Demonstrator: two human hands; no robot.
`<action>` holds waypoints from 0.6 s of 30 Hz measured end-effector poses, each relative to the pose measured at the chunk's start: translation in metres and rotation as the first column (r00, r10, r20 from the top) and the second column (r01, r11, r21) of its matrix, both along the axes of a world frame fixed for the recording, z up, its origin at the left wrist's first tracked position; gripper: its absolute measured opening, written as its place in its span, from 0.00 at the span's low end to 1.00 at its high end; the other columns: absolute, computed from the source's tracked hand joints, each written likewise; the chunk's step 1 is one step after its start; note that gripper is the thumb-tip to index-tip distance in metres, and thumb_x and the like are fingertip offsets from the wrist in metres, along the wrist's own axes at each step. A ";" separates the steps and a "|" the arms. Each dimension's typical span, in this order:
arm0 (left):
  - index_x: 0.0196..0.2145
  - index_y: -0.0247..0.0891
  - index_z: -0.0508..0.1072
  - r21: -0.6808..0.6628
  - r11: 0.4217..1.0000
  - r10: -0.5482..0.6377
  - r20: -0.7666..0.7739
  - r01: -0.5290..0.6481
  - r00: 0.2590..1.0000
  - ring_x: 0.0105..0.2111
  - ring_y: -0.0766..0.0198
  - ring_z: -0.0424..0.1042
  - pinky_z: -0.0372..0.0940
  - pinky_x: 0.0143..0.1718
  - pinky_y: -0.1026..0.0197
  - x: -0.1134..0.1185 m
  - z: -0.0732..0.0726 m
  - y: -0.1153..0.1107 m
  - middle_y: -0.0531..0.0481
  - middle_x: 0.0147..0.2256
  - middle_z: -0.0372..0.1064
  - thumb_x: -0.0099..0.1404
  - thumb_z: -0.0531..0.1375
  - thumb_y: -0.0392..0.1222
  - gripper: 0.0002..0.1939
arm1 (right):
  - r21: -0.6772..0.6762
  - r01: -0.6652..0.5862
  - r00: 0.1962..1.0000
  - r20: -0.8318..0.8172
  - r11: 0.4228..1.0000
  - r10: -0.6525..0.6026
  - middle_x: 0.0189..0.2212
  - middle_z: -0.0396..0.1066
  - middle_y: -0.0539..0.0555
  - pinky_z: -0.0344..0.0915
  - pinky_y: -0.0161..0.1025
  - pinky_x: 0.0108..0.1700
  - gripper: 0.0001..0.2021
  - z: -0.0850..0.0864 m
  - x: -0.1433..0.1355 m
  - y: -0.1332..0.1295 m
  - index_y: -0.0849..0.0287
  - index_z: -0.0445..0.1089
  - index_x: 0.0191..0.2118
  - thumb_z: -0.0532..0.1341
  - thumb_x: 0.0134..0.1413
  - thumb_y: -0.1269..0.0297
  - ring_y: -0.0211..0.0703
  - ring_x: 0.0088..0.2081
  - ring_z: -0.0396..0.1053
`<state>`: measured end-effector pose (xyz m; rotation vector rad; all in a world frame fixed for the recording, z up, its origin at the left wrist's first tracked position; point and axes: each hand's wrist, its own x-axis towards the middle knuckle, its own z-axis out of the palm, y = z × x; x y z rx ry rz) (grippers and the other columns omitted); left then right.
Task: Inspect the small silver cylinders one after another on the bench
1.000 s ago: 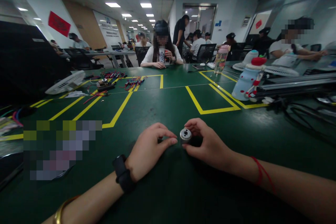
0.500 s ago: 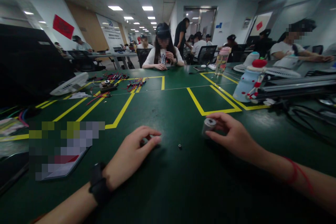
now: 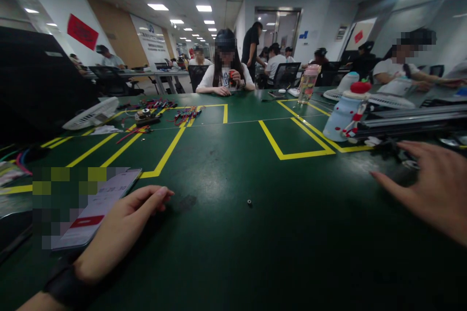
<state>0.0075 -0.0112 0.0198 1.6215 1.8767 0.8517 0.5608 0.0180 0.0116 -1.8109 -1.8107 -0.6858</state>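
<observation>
My left hand (image 3: 126, 226) rests over the near left of the table, partly in front of a phone (image 3: 93, 218). Its fingers are curled, the thumb lies along the forefinger, and nothing shows between them. My right hand (image 3: 432, 187) is at the far right with thumb and fingers spread wide. Between them, in shadow beside black cables, shows a round grey end (image 3: 409, 164), perhaps the metal cylinder; contact is unclear. A tiny metal ring-like piece (image 3: 249, 202) stands alone on the green table, between my hands.
Bunched wires (image 3: 187, 115) and a small device (image 3: 145, 115) lie at left behind a white fan (image 3: 93, 112). A blue bottle (image 3: 341, 116), a pink-topped bottle (image 3: 309, 82) and metal rails (image 3: 408, 124) stand at right. Across the table a person (image 3: 226, 75) holds something orange.
My right hand has moved far right, spreading its fingers from around the grey metal cylinder. My left hand has drawn back left towards the phone. The tiny piece has stayed put.
</observation>
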 end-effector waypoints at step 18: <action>0.41 0.40 0.74 -0.054 0.999 -0.003 0.045 0.005 0.999 0.35 0.59 0.71 0.63 0.36 0.62 -0.011 -0.012 0.005 0.53 0.32 0.73 0.64 0.54 0.60 0.22 | -0.196 -0.422 0.899 -0.217 0.885 0.381 0.43 0.68 0.59 0.60 0.42 0.45 0.13 0.028 -0.104 0.010 0.59 0.69 0.42 0.54 0.60 0.57 0.42 0.44 0.65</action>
